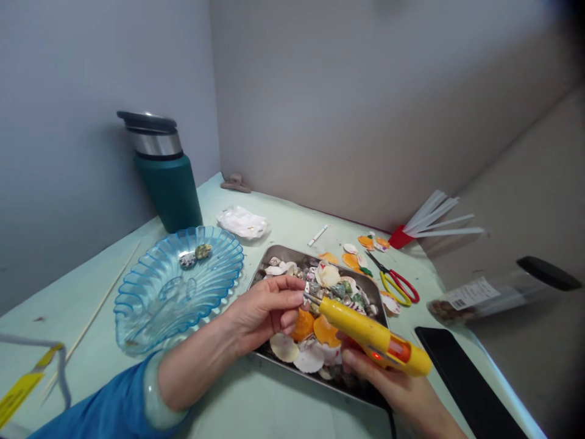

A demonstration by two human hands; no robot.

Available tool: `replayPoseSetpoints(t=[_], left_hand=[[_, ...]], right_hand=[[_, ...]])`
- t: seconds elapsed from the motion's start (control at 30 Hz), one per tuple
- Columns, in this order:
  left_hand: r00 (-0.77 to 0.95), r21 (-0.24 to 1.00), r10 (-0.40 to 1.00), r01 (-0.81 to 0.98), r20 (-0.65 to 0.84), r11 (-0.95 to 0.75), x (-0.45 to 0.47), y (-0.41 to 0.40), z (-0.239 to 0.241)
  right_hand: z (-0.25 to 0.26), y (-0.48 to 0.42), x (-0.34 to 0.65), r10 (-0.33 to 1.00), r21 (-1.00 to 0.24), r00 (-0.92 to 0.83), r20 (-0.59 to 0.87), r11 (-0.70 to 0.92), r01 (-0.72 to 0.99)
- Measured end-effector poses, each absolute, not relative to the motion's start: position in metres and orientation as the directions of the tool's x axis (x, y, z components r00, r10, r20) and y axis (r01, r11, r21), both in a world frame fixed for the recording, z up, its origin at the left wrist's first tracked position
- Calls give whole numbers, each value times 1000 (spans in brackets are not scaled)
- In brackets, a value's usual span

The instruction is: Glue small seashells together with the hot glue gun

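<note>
My right hand (393,384) grips a yellow glue gun (372,335), whose metal nozzle points left at a small shell (306,292). That shell is pinched in the fingertips of my left hand (265,308), right at the nozzle tip. Both hands hover over a metal tray (274,255) filled with several seashells, white, orange and green. To the left stands a blue shell-shaped glass dish (176,286) with two small shells (195,255) stuck near its back rim.
A teal insulated mug (162,171) stands at the back left. Red-and-yellow scissors (397,283), loose orange shells (361,250), glue sticks in a red holder (434,216), a clear jar lying on its side (498,292), a black phone (461,378) and a thin wooden skewer (98,308) surround the tray.
</note>
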State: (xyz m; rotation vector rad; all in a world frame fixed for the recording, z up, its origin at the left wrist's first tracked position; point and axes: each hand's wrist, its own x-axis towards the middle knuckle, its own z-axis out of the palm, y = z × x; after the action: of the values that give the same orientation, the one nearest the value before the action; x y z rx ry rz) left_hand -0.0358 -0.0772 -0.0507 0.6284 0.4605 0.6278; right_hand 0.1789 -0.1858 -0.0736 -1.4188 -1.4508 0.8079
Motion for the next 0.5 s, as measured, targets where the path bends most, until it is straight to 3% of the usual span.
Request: replayPoseSetpoints(t=[0.5], left_hand=[[732, 668, 652, -387, -197, 636, -36, -77, -51]], right_hand=[[-76, -187, 179, 984, -966, 161, 71, 28, 258]])
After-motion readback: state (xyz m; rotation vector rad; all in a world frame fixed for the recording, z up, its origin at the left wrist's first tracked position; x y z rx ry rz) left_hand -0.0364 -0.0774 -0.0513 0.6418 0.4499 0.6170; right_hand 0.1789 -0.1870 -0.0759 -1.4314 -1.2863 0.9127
